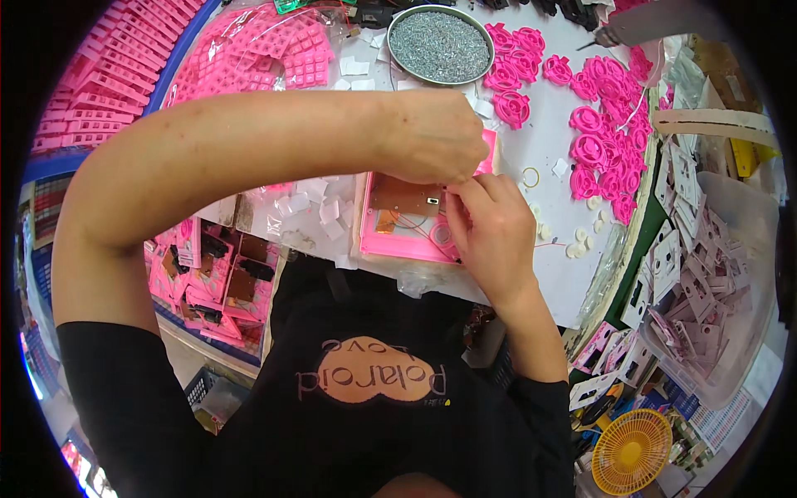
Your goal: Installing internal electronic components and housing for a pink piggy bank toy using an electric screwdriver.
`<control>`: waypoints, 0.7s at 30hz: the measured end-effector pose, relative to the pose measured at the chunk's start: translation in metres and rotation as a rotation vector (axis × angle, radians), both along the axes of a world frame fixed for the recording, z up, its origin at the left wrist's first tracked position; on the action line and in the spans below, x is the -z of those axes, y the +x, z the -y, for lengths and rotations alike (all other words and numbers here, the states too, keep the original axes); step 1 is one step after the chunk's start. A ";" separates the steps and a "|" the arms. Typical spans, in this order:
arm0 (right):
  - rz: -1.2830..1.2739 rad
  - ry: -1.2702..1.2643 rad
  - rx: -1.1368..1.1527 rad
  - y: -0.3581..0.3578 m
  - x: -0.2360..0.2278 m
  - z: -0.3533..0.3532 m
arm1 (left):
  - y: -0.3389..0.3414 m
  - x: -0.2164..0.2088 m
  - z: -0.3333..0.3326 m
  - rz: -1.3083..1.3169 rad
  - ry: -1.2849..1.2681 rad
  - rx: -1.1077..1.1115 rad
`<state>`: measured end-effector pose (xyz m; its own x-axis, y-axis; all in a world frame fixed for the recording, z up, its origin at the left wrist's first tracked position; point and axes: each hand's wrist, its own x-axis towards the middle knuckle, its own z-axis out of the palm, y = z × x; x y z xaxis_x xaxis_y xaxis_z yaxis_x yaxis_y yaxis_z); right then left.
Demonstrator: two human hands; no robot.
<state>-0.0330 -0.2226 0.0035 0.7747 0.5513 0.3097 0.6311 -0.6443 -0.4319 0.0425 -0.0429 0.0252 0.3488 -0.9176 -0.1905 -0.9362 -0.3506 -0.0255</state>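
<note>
A pink plastic housing (407, 246) lies at the table's near edge, with a brown circuit board (404, 197) and thin wires inside it. Reaching across from the left, my left hand (440, 137) is over the housing's far part, its fingers curled and closed. My right hand (496, 232) meets it at the housing's right side, thumb and fingers closed together over the board's edge. Whatever sits between the fingertips is too small or hidden to make out. A round pink part (442, 236) shows inside the housing beside my right thumb.
A metal bowl of small screws (440, 46) stands beyond my hands. Pink ring-shaped parts (610, 137) are heaped at right, below an electric screwdriver (635, 29). Bagged pink keypad-like pieces (257, 46) lie far left. A clear bin (722, 332) holds pale plates, right of the table.
</note>
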 end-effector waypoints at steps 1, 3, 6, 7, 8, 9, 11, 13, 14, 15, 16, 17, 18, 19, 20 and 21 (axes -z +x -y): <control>0.014 0.011 -0.005 0.001 0.000 0.000 | 0.003 0.001 -0.001 -0.011 0.003 -0.003; -0.012 0.026 0.025 0.000 -0.001 -0.001 | 0.005 0.002 -0.006 -0.048 -0.083 -0.036; 0.013 0.025 0.035 -0.002 0.003 -0.002 | 0.005 -0.001 -0.009 -0.104 -0.125 -0.076; 0.032 0.019 0.027 -0.002 0.004 -0.002 | 0.005 -0.001 -0.009 -0.123 -0.127 -0.093; 0.026 0.013 0.026 -0.003 0.004 -0.002 | 0.004 0.000 -0.007 -0.142 -0.091 -0.089; 0.021 0.008 0.026 -0.004 0.004 -0.002 | 0.004 0.002 -0.005 -0.161 -0.055 -0.085; 0.009 0.017 0.026 -0.004 0.004 -0.003 | 0.004 0.002 -0.002 -0.167 0.015 -0.093; -0.011 0.032 0.045 -0.005 0.002 -0.004 | 0.003 0.003 0.005 -0.148 0.071 -0.097; -0.009 0.034 0.049 -0.006 0.003 -0.004 | 0.003 0.003 0.008 -0.147 0.065 -0.099; -0.007 0.036 0.052 -0.006 0.003 -0.004 | 0.002 0.004 0.009 -0.147 0.059 -0.100; -0.005 0.041 0.056 -0.006 0.003 -0.003 | 0.002 0.004 0.011 -0.145 0.056 -0.102; -0.011 0.046 0.061 -0.006 0.003 -0.003 | 0.002 0.003 0.012 -0.150 0.043 -0.104; -0.017 0.051 0.067 -0.006 0.003 -0.004 | 0.002 0.003 0.013 -0.155 0.030 -0.107; -0.024 0.059 0.066 -0.006 0.003 -0.004 | -0.001 -0.001 0.012 -0.160 0.019 -0.116; -0.025 0.057 0.067 -0.007 0.001 -0.005 | -0.003 -0.004 0.012 -0.186 0.018 -0.126; -0.026 0.055 0.067 -0.007 -0.003 -0.006 | -0.006 -0.008 0.012 -0.212 0.017 -0.137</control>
<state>-0.0404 -0.2170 0.0067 0.8178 0.4802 0.3172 0.5751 -0.6596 -0.4839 0.0366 -0.0552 0.0334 0.4203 -0.8606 -0.2874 -0.8649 -0.4758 0.1598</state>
